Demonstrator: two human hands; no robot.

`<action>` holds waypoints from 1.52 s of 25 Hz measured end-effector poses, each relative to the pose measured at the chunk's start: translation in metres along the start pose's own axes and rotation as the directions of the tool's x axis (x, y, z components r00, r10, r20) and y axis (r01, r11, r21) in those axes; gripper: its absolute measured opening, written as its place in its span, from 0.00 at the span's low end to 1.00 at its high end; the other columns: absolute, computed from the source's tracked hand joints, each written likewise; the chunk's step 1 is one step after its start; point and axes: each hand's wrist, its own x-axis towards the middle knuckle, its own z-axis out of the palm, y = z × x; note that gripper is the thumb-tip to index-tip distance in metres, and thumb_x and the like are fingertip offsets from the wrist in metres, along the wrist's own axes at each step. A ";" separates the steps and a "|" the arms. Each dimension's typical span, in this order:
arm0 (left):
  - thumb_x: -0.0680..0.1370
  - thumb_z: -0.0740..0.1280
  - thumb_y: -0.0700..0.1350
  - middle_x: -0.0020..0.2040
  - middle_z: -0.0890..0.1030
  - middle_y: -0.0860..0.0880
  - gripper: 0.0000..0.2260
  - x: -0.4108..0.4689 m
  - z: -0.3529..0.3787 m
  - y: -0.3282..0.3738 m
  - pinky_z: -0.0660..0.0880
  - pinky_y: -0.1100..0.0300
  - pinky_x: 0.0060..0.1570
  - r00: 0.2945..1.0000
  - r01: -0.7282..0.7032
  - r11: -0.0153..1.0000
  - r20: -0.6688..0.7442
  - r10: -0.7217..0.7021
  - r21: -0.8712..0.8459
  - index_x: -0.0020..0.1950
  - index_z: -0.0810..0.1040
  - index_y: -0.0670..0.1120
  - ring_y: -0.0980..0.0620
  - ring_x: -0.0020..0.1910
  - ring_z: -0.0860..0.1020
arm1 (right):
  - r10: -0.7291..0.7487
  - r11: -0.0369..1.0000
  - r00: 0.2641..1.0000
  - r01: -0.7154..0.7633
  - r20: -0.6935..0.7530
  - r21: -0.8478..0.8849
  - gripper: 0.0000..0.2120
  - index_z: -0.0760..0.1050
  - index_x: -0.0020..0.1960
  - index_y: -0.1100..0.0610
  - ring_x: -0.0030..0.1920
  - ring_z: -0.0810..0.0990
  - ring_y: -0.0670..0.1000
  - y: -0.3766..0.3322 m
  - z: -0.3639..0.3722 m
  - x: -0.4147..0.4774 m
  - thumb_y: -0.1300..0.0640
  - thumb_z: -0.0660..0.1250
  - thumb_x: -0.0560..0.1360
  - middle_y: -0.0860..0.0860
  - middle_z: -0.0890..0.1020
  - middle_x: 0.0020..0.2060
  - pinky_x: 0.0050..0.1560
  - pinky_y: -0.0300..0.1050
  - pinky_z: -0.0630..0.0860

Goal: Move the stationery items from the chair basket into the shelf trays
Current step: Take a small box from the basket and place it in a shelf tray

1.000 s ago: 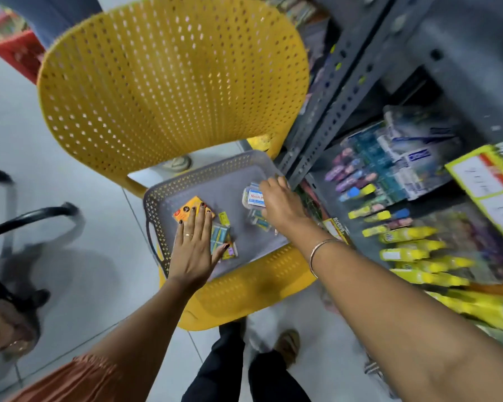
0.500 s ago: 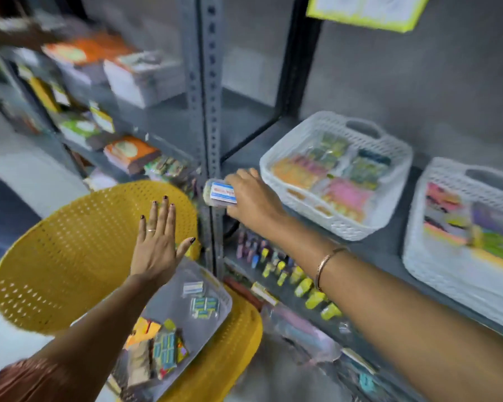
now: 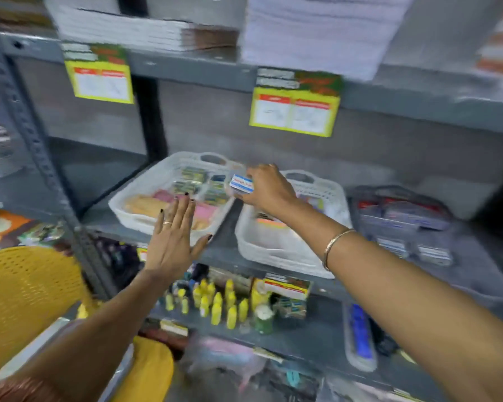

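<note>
My right hand (image 3: pixel 266 191) grips a small white box with a blue and red label (image 3: pixel 241 183), held above the gap between two white shelf trays. The left white tray (image 3: pixel 145 187) holds several coloured packs. The right white tray (image 3: pixel 262 242) is partly hidden by my forearm. My left hand (image 3: pixel 173 237) is open, fingers spread, palm down in front of the left tray, holding nothing. The yellow chair (image 3: pixel 26 291) sits at lower left; only a grey edge of its basket (image 3: pixel 32 352) shows behind my left arm.
A dark tray (image 3: pixel 404 216) with packs stands right of the white trays. The lower shelf holds several yellow bottles (image 3: pixel 215 303) and small boxes. Yellow price labels (image 3: pixel 294 111) hang from the upper shelf edge, with stacked paper above. A grey upright post (image 3: pixel 35 146) stands at left.
My right hand lifted the small box out of the chair basket and carried it up and right to the shelf trays. My left hand rose from the basket, open. The view swung up to the shelf.
</note>
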 end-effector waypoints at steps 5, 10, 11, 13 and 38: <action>0.79 0.41 0.64 0.72 0.64 0.40 0.36 0.011 0.034 0.173 0.60 0.44 0.67 0.978 -0.194 0.975 0.051 0.200 -0.110 0.72 0.64 0.38 0.44 0.71 0.61 | 0.185 0.980 0.983 -0.183 0.011 -0.083 0.23 0.74 0.61 0.61 0.62 0.72 0.61 0.143 -0.054 -0.072 0.50 0.71 0.70 0.61 0.77 0.59 0.57 0.50 0.73; 0.79 0.40 0.63 0.70 0.68 0.39 0.36 0.017 0.057 0.287 0.66 0.43 0.63 0.934 -0.302 0.943 0.157 0.322 -0.140 0.70 0.66 0.37 0.42 0.69 0.66 | 0.388 0.917 0.920 -0.380 0.051 -0.123 0.19 0.76 0.57 0.62 0.59 0.76 0.61 0.250 -0.071 -0.130 0.52 0.71 0.70 0.62 0.79 0.57 0.52 0.51 0.76; 0.78 0.41 0.64 0.71 0.67 0.40 0.36 0.018 0.060 0.303 0.63 0.44 0.65 0.926 -0.314 0.938 0.171 0.337 -0.148 0.71 0.65 0.37 0.42 0.70 0.64 | 0.415 0.906 0.906 -0.403 0.081 -0.130 0.19 0.76 0.57 0.62 0.59 0.76 0.61 0.266 -0.067 -0.138 0.53 0.71 0.70 0.62 0.79 0.57 0.54 0.51 0.76; 0.75 0.39 0.65 0.75 0.58 0.42 0.39 0.023 0.070 0.332 0.52 0.48 0.70 0.906 -0.356 0.926 0.196 0.374 -0.123 0.74 0.57 0.39 0.46 0.74 0.55 | 0.441 0.896 0.885 -0.423 0.151 -0.137 0.19 0.76 0.57 0.62 0.59 0.76 0.61 0.294 -0.058 -0.153 0.55 0.73 0.69 0.61 0.79 0.57 0.55 0.51 0.76; 0.79 0.43 0.63 0.77 0.45 0.46 0.33 0.035 0.101 0.372 0.40 0.54 0.71 0.852 -0.410 0.911 0.334 0.404 -0.055 0.76 0.43 0.43 0.51 0.75 0.42 | 0.344 0.925 0.835 -0.379 0.429 -0.004 0.25 0.72 0.64 0.63 0.62 0.76 0.57 0.339 -0.011 -0.169 0.67 0.72 0.68 0.59 0.77 0.63 0.65 0.49 0.73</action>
